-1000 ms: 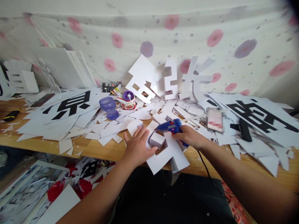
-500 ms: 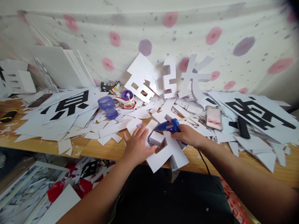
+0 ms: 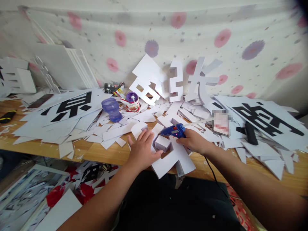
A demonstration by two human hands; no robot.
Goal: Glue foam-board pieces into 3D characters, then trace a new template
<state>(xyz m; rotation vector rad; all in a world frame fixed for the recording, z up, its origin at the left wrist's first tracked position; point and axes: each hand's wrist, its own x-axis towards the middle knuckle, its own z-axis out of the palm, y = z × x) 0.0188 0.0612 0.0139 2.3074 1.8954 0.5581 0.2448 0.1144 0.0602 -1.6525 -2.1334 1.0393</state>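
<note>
A blue hot glue gun (image 3: pixel 173 130) is in the grip of my right hand (image 3: pixel 193 141), its nozzle pointing left over a white foam-board character (image 3: pixel 166 163). A long pale glue stick (image 3: pixel 198 122) sticks out of its back end, and a small red light glows on its body. My left hand (image 3: pixel 143 149) lies with fingers spread on the left part of the character, thumb near a small raised box-shaped part (image 3: pixel 162 143) of it. The character rests near the table's front edge. Whether the nozzle touches the board I cannot tell.
White offcuts cover much of the wooden table (image 3: pixel 96 150). Behind stand a purple cup (image 3: pixel 112 110), a paper tub (image 3: pixel 132 104) and upright foam characters (image 3: pixel 201 80). Printed sheets (image 3: pixel 269 118) lie at both sides. A black cord (image 3: pixel 213 171) hangs over the front edge.
The view has shifted very slightly. Both hands, the glue gun and the foam character keep nearly the same places relative to each other.
</note>
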